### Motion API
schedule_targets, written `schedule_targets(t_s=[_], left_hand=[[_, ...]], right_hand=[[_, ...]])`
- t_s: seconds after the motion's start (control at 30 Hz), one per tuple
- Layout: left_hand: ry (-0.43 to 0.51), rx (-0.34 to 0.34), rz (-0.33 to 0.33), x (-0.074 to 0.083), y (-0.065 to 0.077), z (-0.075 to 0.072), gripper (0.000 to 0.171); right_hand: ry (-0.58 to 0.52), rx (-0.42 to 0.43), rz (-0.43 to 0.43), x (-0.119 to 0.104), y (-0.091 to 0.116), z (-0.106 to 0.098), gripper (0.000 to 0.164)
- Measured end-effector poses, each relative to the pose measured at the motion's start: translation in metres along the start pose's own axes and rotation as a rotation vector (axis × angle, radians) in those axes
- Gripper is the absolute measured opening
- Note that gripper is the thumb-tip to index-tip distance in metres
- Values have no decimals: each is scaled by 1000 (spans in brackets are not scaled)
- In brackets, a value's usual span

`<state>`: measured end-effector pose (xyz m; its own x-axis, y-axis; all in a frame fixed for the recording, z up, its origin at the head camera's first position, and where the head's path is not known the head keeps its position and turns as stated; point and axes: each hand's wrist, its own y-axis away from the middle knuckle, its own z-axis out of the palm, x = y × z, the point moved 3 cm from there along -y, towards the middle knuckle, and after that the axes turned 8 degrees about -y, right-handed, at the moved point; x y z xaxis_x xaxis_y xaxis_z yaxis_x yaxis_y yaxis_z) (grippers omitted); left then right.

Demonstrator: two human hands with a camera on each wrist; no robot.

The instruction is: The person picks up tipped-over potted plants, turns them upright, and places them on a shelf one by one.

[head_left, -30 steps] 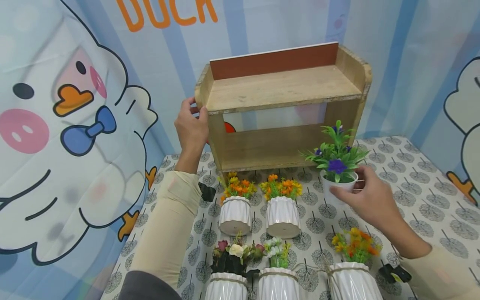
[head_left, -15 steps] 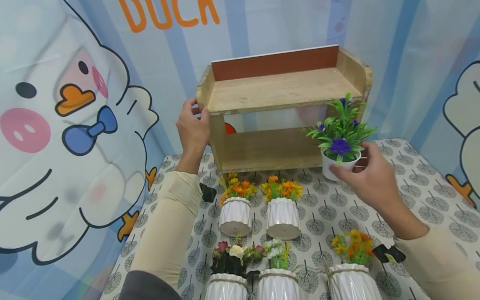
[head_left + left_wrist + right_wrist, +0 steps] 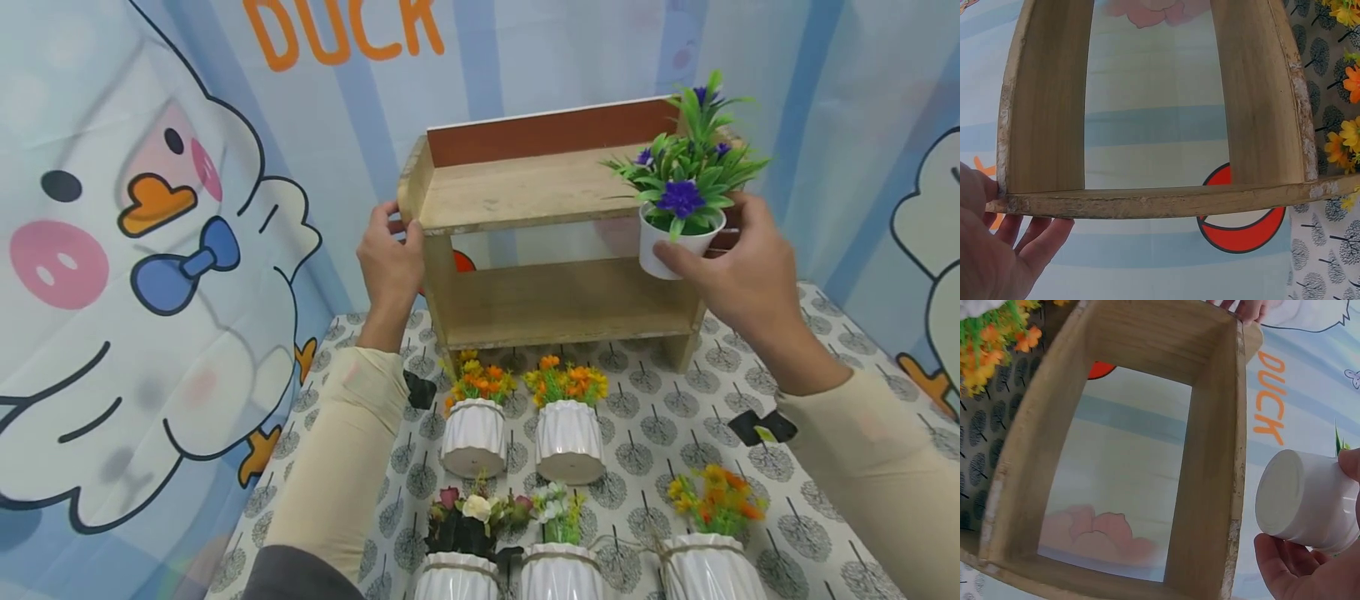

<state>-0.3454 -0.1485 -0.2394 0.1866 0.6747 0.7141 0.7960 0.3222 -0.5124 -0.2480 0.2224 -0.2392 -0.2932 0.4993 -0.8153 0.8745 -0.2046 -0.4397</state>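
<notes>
A small white pot with green leaves and purple flowers (image 3: pixel 681 200) is held up in my right hand (image 3: pixel 750 258), thumb in front and fingers behind. In the head view the potted plant overlaps the right end of the wooden shelf's top board. The right wrist view shows the pot's smooth underside (image 3: pixel 1280 494) beside the upper board. My left hand (image 3: pixel 392 262) grips the left side panel of the two-tier wooden shelf (image 3: pixel 525 187). In the left wrist view the fingers of my left hand (image 3: pixel 1007 250) lie along that panel's outer face, near the upper board's corner.
In front of the shelf stand two white fluted pots with orange and yellow flowers (image 3: pixel 570 437). Nearer are pots with roses (image 3: pixel 456 575), white blossoms (image 3: pixel 561 571) and orange flowers (image 3: pixel 708 567). A tree-print cloth (image 3: pixel 637 458) covers the table; a duck-print curtain (image 3: pixel 525 50) hangs behind.
My right hand has raised the potted plant from in front of the lower shelf to the height of the top board. My left hand stays on the side panel.
</notes>
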Motion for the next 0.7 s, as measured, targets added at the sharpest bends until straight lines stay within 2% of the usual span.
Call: schedule_targets(t_s=[0.37, 0.7], left_hand=[[-4, 5, -2, 0, 1, 1, 39], [-14, 12, -1, -1, 2, -1, 39]], right_hand=[[38, -4, -3, -16, -30, 11, 81], [69, 18, -17, -32, -62, 26, 85]])
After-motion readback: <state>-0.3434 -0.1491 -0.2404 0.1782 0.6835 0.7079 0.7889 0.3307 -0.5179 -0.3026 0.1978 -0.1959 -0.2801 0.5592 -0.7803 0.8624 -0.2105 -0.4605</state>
